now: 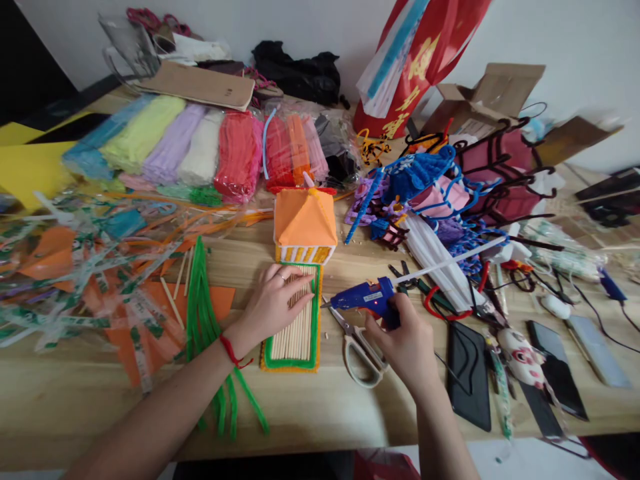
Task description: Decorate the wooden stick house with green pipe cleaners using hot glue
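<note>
My left hand (278, 298) lies flat, fingers spread, on a mat of wooden sticks (295, 333) edged with green and orange pipe cleaner. At the mat's far end stands a small house (305, 227) with an orange roof. My right hand (406, 337) is closed round the handle of a blue glue gun (364, 297). The gun's nozzle points left toward the mat's right edge, close to my left fingertips. White-handled scissors (361, 347) lie on the table just under the gun.
Green pipe cleaners (205, 320) lie left of the mat, beside orange paper and plastic wrappers (75, 280). Bagged coloured pipe cleaners (200, 147) fill the back. Pipe-cleaner crafts (450, 187), black phones (467, 373), cables and cardboard boxes (490, 93) crowd the right. Table edge runs near me.
</note>
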